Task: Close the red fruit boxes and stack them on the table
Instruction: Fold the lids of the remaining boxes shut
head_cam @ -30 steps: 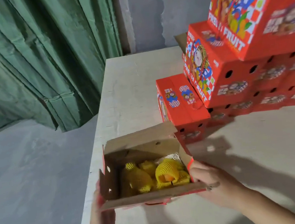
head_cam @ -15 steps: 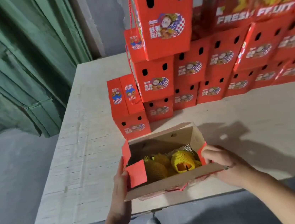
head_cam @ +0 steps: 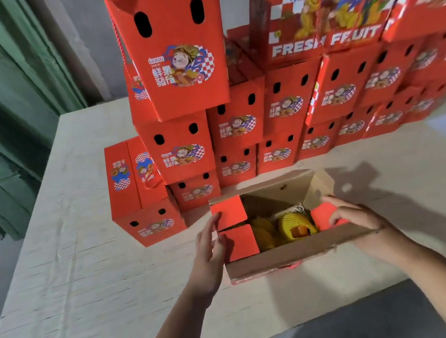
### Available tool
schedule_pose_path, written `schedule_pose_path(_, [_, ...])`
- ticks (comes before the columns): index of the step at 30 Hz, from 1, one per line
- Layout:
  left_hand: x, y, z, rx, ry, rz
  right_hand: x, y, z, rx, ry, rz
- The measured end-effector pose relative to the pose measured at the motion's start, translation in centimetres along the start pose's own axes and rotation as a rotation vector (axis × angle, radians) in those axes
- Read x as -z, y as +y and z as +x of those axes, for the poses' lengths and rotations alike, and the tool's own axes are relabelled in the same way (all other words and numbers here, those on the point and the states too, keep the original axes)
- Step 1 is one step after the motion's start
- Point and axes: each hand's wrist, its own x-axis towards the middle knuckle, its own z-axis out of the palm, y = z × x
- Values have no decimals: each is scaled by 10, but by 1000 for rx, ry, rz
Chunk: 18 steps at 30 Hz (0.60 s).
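Open box [head_cam: 288,256] sits on the table [head_cam: 74,271]; netted fruit [head_cam: 290,225] half hidden by flaps; left hand [head_cam: 210,254] spread, right hand [head_cam: 360,225] loosely curled, both touching flaps.

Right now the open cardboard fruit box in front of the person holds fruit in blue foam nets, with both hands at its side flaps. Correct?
Not quite. The head view shows the foam nets are yellow, not blue. The open cardboard fruit box and the left hand and right hand at its red side flaps are as stated.

Left hand [head_cam: 208,250] and right hand [head_cam: 355,215] press flaps of open box [head_cam: 291,256]; closed boxes [head_cam: 239,127] stacked behind.
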Motion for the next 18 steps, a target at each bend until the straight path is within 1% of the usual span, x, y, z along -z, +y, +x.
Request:
schedule_pose_path(1, [-9, 2, 9, 10, -14, -19, 9, 6, 0, -8, 7, 88])
schedule_pose_path(3, [-28, 7, 23, 16, -25, -40, 24, 14, 4, -95, 105, 199])
schedule_pose_path(5, [-43, 9, 31, -18, -17, -28, 37, 19, 3, -195, 200, 290])
schedule_pose_path(7, [-58, 13, 34, -15, 13, -9, 46, 23, 6, -233, 285, 383])
schedule_pose_path(8, [-65, 15, 33, 10, 46, 8, 48, 23, 13, -271, 300, 481])
schedule_pose_path(9, [-70, 15, 29, 35, 85, 15, 47, 25, 22, -269, 335, 552])
schedule_pose_path(10, [-76, 18, 26, 40, 119, 14, 45, 28, 27, -192, 393, 549])
schedule_pose_path(11, [-80, 20, 22, 42, 143, -1, 43, 34, 32, -117, 447, 500])
schedule_pose_path(12, [-83, 21, 20, 51, 159, -26, 42, 40, 32, -99, 459, 461])
schedule_pose_path(13, [-84, 23, 19, 65, 167, -53, 41, 43, 30, -112, 422, 429])
schedule_pose_path(14, [-86, 26, 18, 79, 161, -78, 44, 47, 22, -103, 346, 354])
schedule_pose_path(16, [-87, 29, 15, 114, 127, -151, 47, 51, 10, -38, 151, 157])
schedule_pose_path(18, [-89, 30, 10, 137, 109, -193, 55, 42, 4, 37, 3, 88])
